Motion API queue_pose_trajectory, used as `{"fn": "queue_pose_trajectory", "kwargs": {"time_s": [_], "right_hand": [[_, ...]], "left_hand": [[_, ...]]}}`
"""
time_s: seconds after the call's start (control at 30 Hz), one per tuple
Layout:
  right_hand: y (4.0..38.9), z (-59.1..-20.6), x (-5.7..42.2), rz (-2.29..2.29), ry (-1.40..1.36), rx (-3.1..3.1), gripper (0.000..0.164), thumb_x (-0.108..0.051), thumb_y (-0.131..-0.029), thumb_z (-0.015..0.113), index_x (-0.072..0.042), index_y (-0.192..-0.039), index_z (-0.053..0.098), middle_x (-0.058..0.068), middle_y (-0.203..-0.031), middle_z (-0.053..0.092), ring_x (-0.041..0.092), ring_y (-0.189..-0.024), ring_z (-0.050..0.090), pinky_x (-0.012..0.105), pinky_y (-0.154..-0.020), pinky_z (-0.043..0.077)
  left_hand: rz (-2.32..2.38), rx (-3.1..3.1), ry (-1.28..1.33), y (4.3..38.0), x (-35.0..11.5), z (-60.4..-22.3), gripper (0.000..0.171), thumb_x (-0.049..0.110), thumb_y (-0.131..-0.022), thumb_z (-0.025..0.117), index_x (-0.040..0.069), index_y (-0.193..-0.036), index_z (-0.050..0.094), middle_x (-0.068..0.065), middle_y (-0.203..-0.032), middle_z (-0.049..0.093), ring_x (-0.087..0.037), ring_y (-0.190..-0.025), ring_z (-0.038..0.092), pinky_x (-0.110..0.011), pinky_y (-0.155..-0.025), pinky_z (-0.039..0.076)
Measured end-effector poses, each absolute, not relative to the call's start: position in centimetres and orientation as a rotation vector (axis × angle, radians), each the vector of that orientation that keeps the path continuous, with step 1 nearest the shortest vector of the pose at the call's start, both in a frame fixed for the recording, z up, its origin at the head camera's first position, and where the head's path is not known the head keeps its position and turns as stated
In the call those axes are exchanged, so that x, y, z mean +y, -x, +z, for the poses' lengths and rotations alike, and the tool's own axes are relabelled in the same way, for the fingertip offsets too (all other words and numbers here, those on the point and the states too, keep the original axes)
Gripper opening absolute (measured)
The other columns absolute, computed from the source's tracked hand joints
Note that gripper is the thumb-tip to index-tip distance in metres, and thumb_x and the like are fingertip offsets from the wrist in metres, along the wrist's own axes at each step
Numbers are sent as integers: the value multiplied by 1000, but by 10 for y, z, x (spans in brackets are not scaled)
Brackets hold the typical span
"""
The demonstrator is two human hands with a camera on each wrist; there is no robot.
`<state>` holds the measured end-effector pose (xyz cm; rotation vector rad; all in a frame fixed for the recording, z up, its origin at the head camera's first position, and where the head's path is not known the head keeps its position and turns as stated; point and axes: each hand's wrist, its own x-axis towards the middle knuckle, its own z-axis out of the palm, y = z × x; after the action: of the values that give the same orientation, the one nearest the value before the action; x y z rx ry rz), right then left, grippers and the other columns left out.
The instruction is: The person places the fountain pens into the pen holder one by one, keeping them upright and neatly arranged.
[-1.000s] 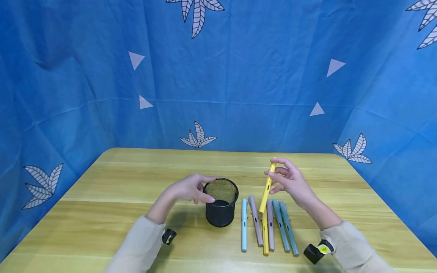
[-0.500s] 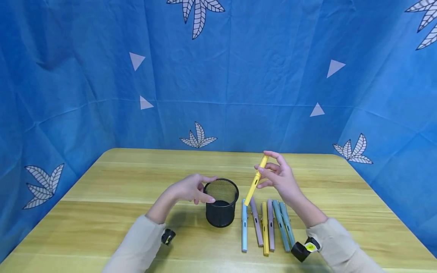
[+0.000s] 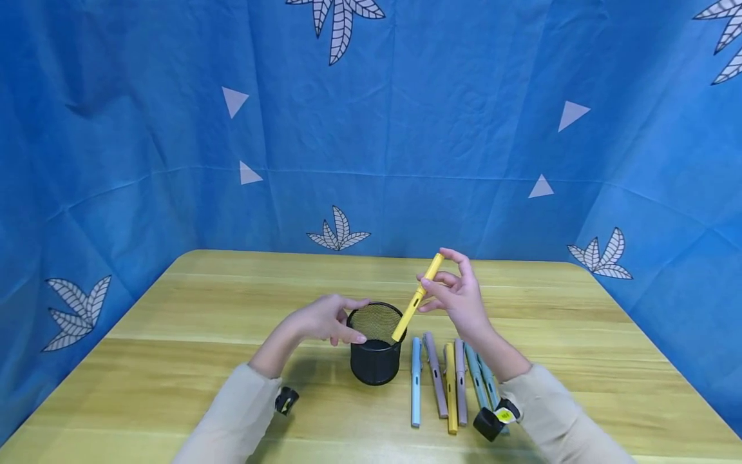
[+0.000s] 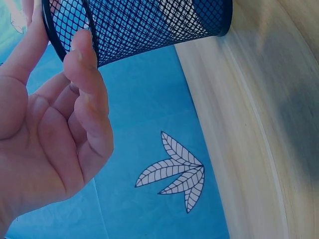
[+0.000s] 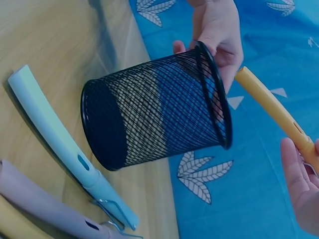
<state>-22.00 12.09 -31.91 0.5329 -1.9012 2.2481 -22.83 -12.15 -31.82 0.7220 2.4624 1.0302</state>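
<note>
A black mesh pen holder (image 3: pixel 373 367) stands upright on the table. At its rim my left hand (image 3: pixel 321 320) grips it from the left, as the left wrist view also shows, with thumb and finger on the rim (image 4: pixel 91 30). My right hand (image 3: pixel 460 296) pinches a yellow pen (image 3: pixel 418 298) near its upper half. That pen is tilted, its lower end overlapping the right rim of the holder in the head view. The right wrist view has the pen (image 5: pixel 274 109) beyond the holder's mouth, close to the left hand's fingers.
Right of the holder lie a light blue pen (image 3: pixel 416 386), a purple pen (image 3: pixel 436 377), a second yellow pen (image 3: pixel 451 399), another purple pen (image 3: pixel 461 393) and teal pens (image 3: pixel 476 380) partly behind the right wrist. A blue patterned cloth (image 3: pixel 382 129) hangs behind the table.
My right hand has carried the yellow pen leftward and slightly up, from above the row of pens to the holder's rim. My left hand has kept its place.
</note>
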Motion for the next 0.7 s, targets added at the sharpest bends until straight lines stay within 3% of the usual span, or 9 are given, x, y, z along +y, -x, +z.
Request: {"fn": "queue_pose_trajectory", "kwargs": {"time_s": [0.23, 0.5, 0.6, 0.7], "right_hand": [[220, -328, 107, 2209, -541, -1887, 56, 9, -84, 55, -8, -130, 28, 8, -86, 61, 19, -65, 63, 40, -54, 51], [219, -339, 95, 2121, -646, -1910, 55, 9, -83, 56, -4, -129, 29, 20, -91, 59, 18, -66, 63, 41, -54, 51], [219, -343, 92, 2108, -654, -1925, 54, 10, -82, 56, -4, -127, 29, 22, -90, 59, 17, -67, 63, 40, -54, 51], [219, -346, 90, 2097, -659, -1934, 54, 11, -81, 56, -3, -127, 30, 22, -89, 59, 17, -66, 62, 39, -54, 51]], "left_hand": [[1040, 2456, -742, 230, -121, -319, 67, 17, -77, 71, 6, -135, 39, 0, -45, 40, -15, -41, 50, -22, -42, 32], [1044, 2453, -737, 230, -121, -319, 67, 17, -77, 71, 6, -135, 39, -1, -45, 41, -15, -41, 50, -21, -41, 32], [1040, 2455, -738, 230, -121, -320, 67, 17, -77, 71, 7, -135, 39, -1, -45, 40, -18, -42, 51, -22, -41, 33], [1036, 2459, -733, 230, -121, -319, 67, 17, -77, 71, 7, -135, 39, -1, -45, 40, -29, -46, 54, -22, -41, 33]]}}
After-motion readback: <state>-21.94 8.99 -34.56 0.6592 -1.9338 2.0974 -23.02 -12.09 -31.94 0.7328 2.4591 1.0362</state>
